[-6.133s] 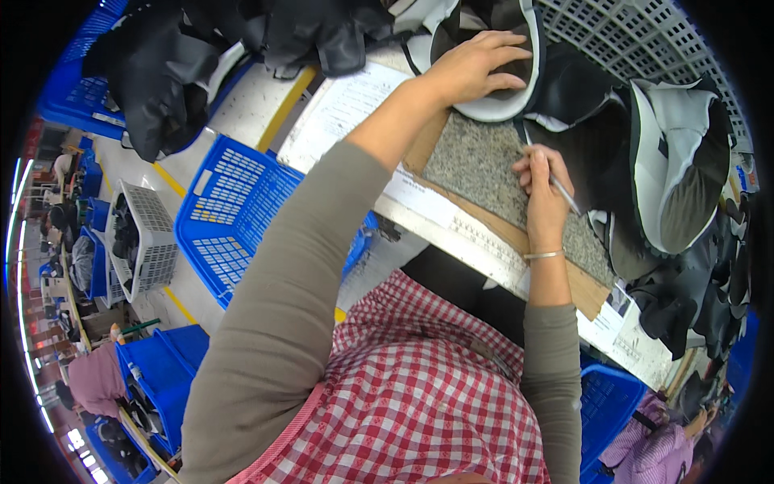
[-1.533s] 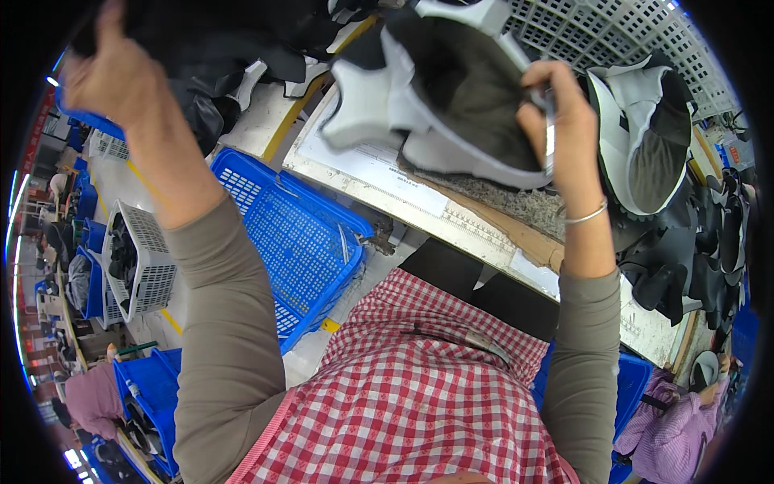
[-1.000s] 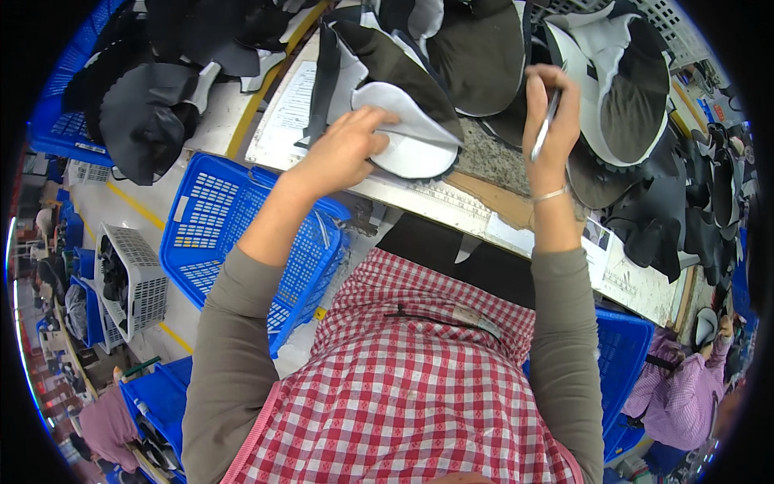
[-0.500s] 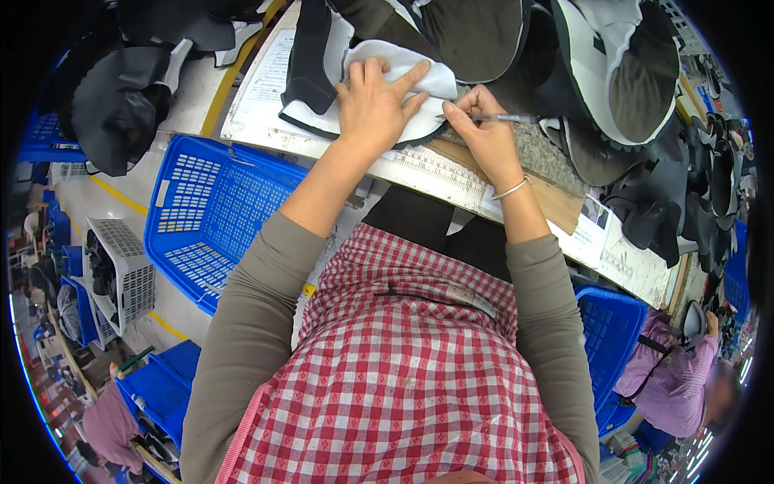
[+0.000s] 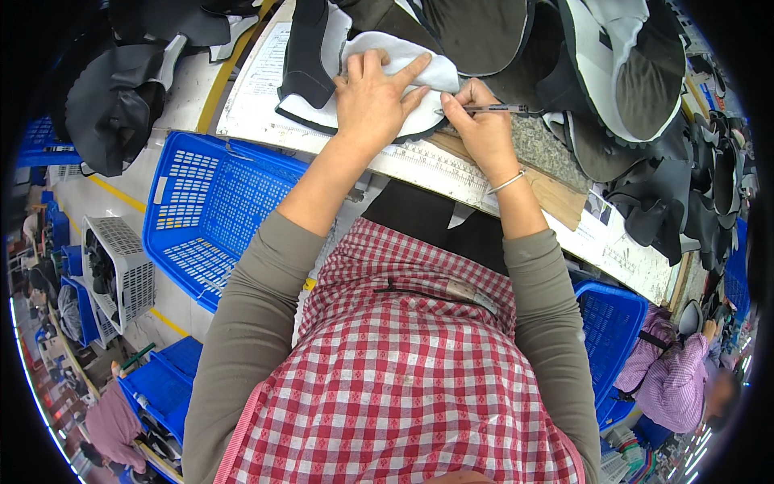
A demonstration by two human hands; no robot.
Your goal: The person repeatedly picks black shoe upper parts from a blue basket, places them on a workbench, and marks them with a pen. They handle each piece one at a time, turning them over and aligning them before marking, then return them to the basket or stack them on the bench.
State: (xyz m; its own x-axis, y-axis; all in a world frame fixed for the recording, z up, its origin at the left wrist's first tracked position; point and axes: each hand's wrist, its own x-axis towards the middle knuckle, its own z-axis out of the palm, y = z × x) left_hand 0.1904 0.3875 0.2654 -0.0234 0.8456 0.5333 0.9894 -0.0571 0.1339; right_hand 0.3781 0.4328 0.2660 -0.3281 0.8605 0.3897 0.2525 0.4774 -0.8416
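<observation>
A black shoe upper with white lining [image 5: 439,74] lies lining side up at the near edge of the worktable. My left hand [image 5: 371,101] is pressed flat on the lining, its fingers and thumb spread apart. In my right hand [image 5: 484,133] is a slim pen [image 5: 501,108], pinched between thumb and fingers. The pen's tip meets or nearly meets the lining, just right of my left thumb; whether it touches I cannot tell. Part of the upper is hidden under my left hand.
More black uppers [image 5: 476,36] are heaped along the table's far side and right. A printed ruler strip [image 5: 427,160] and a wooden board [image 5: 556,202] lie by the near edge. Blue baskets [image 5: 218,194] stand below at left and right. Another person [image 5: 673,379] is at the far right.
My right hand has shifted slightly up and left, and the pen's back end has tipped up a little. My left hand stays spread on the lining.
</observation>
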